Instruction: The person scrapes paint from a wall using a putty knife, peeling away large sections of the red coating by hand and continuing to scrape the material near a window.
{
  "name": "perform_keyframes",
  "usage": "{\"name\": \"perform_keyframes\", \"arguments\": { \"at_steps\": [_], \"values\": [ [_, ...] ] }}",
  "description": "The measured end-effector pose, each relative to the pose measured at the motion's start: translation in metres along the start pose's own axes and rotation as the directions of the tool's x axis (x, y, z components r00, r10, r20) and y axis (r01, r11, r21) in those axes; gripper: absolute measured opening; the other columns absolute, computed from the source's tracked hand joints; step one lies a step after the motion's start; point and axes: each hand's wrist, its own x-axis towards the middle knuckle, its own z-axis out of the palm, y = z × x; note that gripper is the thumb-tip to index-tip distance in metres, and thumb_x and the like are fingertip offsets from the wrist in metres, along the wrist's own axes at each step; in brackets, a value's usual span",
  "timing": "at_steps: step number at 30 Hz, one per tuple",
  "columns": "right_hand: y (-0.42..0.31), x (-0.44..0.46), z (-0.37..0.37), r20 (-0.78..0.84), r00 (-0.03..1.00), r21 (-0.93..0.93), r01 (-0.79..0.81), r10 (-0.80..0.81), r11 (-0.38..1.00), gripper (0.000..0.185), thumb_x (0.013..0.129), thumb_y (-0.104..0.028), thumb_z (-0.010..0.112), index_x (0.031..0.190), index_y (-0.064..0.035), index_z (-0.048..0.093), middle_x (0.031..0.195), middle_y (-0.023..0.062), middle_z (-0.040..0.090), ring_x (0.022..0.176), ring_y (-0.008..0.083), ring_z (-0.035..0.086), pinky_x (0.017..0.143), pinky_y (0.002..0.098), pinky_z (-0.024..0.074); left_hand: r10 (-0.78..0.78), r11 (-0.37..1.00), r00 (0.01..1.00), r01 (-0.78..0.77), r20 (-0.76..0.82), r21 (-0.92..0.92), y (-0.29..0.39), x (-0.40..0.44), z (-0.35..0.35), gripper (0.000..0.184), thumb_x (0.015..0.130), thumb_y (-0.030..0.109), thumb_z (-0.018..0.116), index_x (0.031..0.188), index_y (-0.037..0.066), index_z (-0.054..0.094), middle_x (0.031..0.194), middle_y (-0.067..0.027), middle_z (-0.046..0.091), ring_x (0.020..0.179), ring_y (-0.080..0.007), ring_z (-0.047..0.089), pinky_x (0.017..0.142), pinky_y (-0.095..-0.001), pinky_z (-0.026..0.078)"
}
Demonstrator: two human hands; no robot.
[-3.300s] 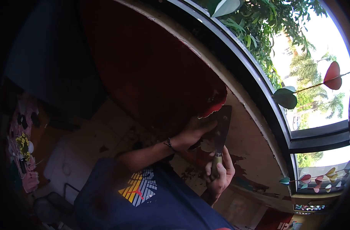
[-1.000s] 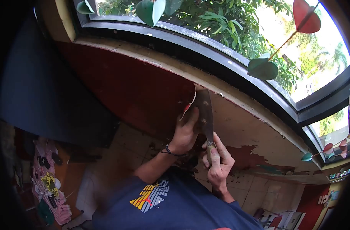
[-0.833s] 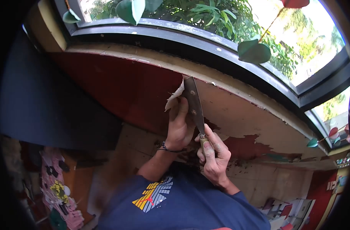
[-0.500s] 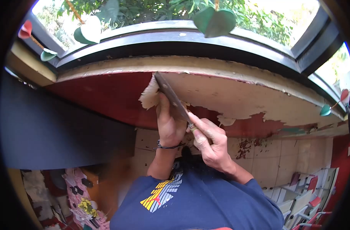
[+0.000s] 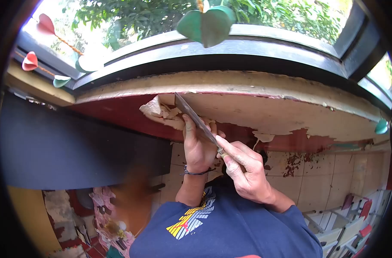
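My right hand (image 5: 247, 172) is closed round the handle of a scraper (image 5: 198, 118), its long dark blade slanting up and left. The blade's tip meets the red-and-cream wall panel (image 5: 264, 114) just under the window ledge. Thumb on one side of the blade and fingertips on the other, my left hand (image 5: 199, 150) grips it; its fingers are partly hidden behind the metal. Beside the tip, a loosened sheet of cream paint (image 5: 155, 109) curls away from the red surface, close above my left thumb. A dark bracelet (image 5: 196, 171) circles the left wrist.
The cream ledge (image 5: 247, 79) runs below the dark window frame (image 5: 264, 47). Leaf-shaped hanging decorations (image 5: 206, 26) dangle before the glass. A dark board (image 5: 75, 146) stands at left. Paint flakes (image 5: 297, 162) litter the tiled floor; chairs (image 5: 346, 223) stand lower right.
The paint sheet by the blade has curled further out to the left and hangs larger. Both hands keep their hold on the scraper. The whole view has shifted slightly.
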Motion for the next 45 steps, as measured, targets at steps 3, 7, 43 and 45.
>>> {"name": "perform_keyframes", "arguments": {
  "at_steps": [3,7,43,45],
  "values": [
    [-0.005,0.014,0.005,0.047,0.998,0.027,-0.035,0.034,0.999,0.041,0.085,0.006,0.05,0.125,-0.0014,0.052,0.087,0.0123,0.056,0.07,0.0176,0.055,0.064,0.0271,0.0458,0.056,0.996,0.998,-0.057,-0.017,-0.073,0.013,0.007,-0.001,0.036,0.094,0.044,0.043,0.09,0.012,0.057,0.073,0.0014,0.055,0.062,-0.0115,0.052,0.055,-0.0316,0.05],
    [-0.009,0.02,0.003,0.083,0.995,0.062,-0.061,0.056,0.996,0.04,0.085,0.005,0.05,0.125,-0.0002,0.051,0.087,0.0118,0.056,0.071,0.0169,0.055,0.064,0.0261,0.0454,0.012,0.994,0.99,-0.027,-0.142,-0.102,0.016,0.003,0.006,0.036,0.093,0.045,0.043,0.09,0.012,0.057,0.07,0.0012,0.056,0.058,-0.0132,0.056,0.055,-0.0316,0.051],
    [-0.035,0.042,0.016,0.065,0.986,-0.146,-0.14,0.151,0.979,0.036,0.087,0.0,0.048,0.122,-0.0021,0.054,0.072,0.0103,0.052,0.061,0.0149,0.047,0.061,0.0263,0.0412,-0.024,0.979,0.997,0.008,-0.076,-0.203,0.029,0.011,0.005,0.03,0.095,0.041,0.043,0.099,0.016,0.058,0.088,0.0025,0.061,0.084,-0.0112,0.058,0.079,-0.0321,0.046],
    [-0.032,0.039,0.015,0.077,0.988,-0.094,-0.127,0.135,0.987,0.035,0.087,-0.001,0.049,0.121,-0.0021,0.054,0.071,0.011,0.051,0.062,0.0168,0.047,0.063,0.027,0.0412,-0.005,0.973,0.998,-0.009,-0.06,-0.232,0.026,0.009,0.009,0.031,0.095,0.042,0.043,0.097,0.015,0.058,0.086,0.0022,0.061,0.081,-0.0119,0.059,0.077,-0.0322,0.048]
  ]
}}
